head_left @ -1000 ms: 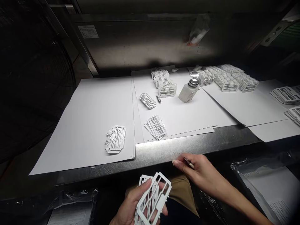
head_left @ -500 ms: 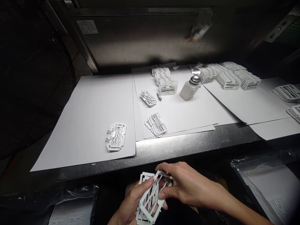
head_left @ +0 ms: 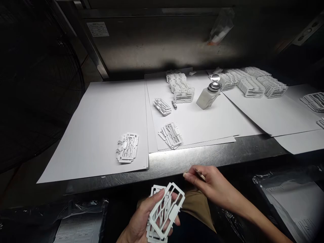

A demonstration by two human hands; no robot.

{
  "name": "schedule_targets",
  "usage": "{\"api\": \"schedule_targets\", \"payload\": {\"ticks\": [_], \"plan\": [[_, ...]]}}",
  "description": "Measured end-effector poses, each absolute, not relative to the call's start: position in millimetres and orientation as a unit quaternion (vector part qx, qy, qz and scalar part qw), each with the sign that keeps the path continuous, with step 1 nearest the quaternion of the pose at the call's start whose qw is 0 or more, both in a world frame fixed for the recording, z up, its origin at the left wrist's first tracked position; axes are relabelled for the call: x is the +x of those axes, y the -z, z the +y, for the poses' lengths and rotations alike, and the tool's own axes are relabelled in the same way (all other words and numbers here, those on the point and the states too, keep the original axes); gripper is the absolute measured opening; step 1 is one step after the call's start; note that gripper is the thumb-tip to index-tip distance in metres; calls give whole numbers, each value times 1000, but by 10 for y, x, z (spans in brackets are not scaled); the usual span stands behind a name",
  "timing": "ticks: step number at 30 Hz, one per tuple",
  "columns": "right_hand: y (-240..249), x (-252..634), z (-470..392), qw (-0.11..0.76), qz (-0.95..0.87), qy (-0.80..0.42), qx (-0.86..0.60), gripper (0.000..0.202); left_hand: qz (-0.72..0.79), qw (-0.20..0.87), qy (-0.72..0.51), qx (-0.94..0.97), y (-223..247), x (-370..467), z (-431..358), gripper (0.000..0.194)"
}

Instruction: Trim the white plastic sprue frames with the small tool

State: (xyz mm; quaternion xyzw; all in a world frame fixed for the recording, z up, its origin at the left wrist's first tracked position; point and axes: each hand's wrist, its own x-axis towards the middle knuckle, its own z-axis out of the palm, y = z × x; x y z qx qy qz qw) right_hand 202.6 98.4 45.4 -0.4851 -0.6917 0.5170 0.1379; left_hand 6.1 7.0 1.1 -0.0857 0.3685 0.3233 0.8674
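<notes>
Fingers of my left hand [head_left: 141, 221] curl round a small stack of white plastic moulded frames [head_left: 164, 214], thumb pressed on the top one, held low over my lap below the edge of the steel workbench [head_left: 202, 157]. My right hand [head_left: 212, 184] hovers just right of the stack, apart from it, fingers pinched shut on a thin metal tool [head_left: 200, 173] I cannot make out clearly. On the white paper sheets [head_left: 101, 125] lie three small piles of the same frames [head_left: 128, 152], a white bottle with a metal cap [head_left: 208, 96], and long rows of stacked frames [head_left: 253, 84] farther back.
</notes>
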Motion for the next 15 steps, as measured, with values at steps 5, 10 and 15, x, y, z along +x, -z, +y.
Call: {"api": "schedule_targets", "payload": {"ticks": [5, 10, 15], "plan": [[-347, 2108, 921, 171, -672, -503, -515, 38, 362, 869, -326, -86, 13, 80, 67, 45], [-361, 2028, 784, 178, -575, -642, -475, 28, 378, 860, -338, -53, -1, 68, 67, 43], [-447, 1948, 748, 186, -536, -685, -457, 31, 360, 875, -321, -40, -35, 16, 81, 41]]}}
